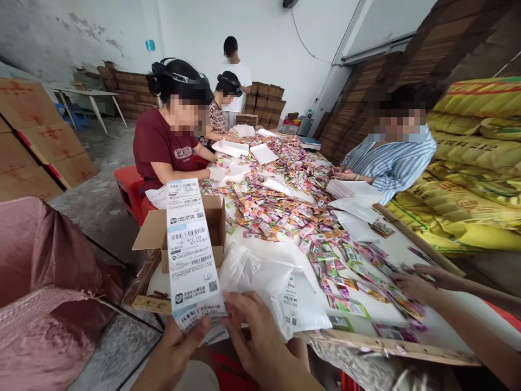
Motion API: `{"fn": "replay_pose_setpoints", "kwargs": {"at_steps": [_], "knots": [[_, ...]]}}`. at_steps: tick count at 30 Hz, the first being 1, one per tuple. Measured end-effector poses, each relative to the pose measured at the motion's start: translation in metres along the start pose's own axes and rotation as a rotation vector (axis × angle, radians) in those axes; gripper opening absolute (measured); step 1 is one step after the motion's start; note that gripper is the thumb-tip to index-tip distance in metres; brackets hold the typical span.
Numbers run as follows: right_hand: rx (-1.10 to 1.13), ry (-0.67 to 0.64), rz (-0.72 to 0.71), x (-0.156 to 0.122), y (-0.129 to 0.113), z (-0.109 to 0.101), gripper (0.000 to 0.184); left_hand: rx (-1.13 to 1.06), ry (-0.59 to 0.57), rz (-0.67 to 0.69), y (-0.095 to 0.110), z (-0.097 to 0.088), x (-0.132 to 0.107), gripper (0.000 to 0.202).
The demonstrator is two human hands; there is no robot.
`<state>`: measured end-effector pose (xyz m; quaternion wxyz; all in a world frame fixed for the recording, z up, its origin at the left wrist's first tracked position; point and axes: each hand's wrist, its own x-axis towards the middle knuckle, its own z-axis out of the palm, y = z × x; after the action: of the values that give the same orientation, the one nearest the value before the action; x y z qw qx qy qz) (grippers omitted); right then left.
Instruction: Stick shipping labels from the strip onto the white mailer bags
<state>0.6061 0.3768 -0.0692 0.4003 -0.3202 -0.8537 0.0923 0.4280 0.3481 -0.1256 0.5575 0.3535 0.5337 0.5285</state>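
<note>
A long strip of printed shipping labels [189, 244] stands up in front of me, its lower end bent over between my hands. My left hand [179, 339] pinches the strip's lower left edge. On the other side, my right hand [254, 320] grips its lower right edge with thumb and fingers. Behind the strip is an open cardboard box [214, 217], partly hidden by it. Just right of my right hand lies a stuffed white mailing bag [256, 271], and a second white bag [305, 309] with a printed label on it is beside that one.
Small colourful packets [280, 201] cover much of the table, with white bags [354, 212] among them. Co-workers sit along both sides; a co-worker's hands [419, 282] handle packets at right. A pink woven sack [49, 293] stands left; yellow sacks [472, 184] are stacked right.
</note>
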Motion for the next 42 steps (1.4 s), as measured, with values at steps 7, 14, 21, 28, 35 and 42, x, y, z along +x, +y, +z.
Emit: {"fn": "replay_pose_setpoints", "kwargs": {"at_steps": [7, 14, 21, 28, 35, 42], "knots": [[0.051, -0.125, -0.036, 0.005, 0.001, 0.013, 0.021, -0.345, -0.174, -0.192, 0.017, -0.001, -0.002, 0.069], [0.202, 0.037, -0.041, 0.010, -0.029, -0.037, 0.010, -0.595, 0.212, -0.355, 0.028, -0.008, 0.021, 0.046], [0.162, 0.341, 0.440, 0.046, 0.044, -0.044, 0.016, -0.442, 0.206, -0.285, 0.017, -0.049, 0.024, 0.055], [-0.575, -0.029, 0.370, 0.008, 0.094, 0.030, 0.050, -0.417, 0.093, -0.439, -0.005, -0.082, 0.015, 0.072], [-0.575, -0.534, 0.390, 0.004, 0.084, 0.030, 0.118, -0.361, 0.078, -0.404, 0.000, -0.079, 0.012, 0.060], [-0.241, -0.491, 0.846, 0.048, 0.140, -0.015, 0.086, -0.326, -0.046, -0.401, -0.002, -0.067, 0.017, 0.072]]}}
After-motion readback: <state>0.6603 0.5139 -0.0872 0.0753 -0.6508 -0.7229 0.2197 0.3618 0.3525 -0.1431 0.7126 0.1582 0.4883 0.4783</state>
